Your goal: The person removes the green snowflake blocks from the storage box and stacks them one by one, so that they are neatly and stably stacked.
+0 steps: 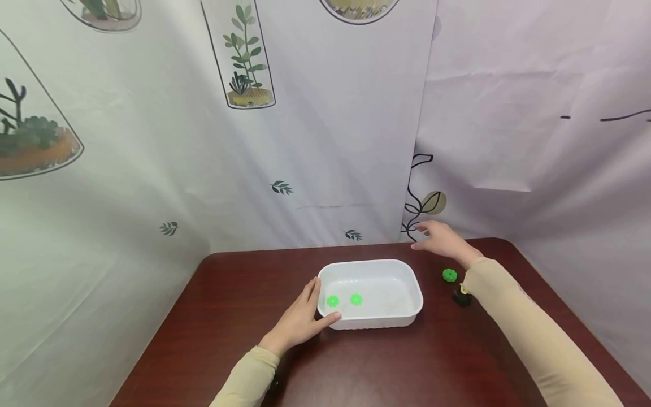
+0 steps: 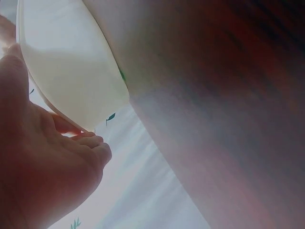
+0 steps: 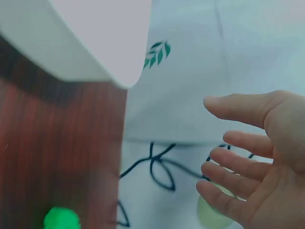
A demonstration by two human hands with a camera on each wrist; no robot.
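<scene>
A white rectangular basin (image 1: 373,323) stands on the table, with two green flower-shaped pieces, one (image 1: 333,301) near its left end and another (image 1: 356,299) beside it. My left hand (image 1: 300,317) holds the basin's near left corner, thumb over the front rim and fingers along the left side. In the left wrist view some of its fingers (image 2: 90,140) bend at the rim. My right hand (image 1: 441,240) is in the air beyond the basin's far right corner, thumb and fingers apart, holding nothing. A third green flower-shaped piece (image 1: 450,275) lies on the table below it.
A small black object with a yellow part (image 1: 461,295) lies right of the basin, partly hidden by the right sleeve. Something dark shows beside the left sleeve. The dark red table (image 1: 244,294) meets a pale printed cloth (image 1: 315,141) at the back.
</scene>
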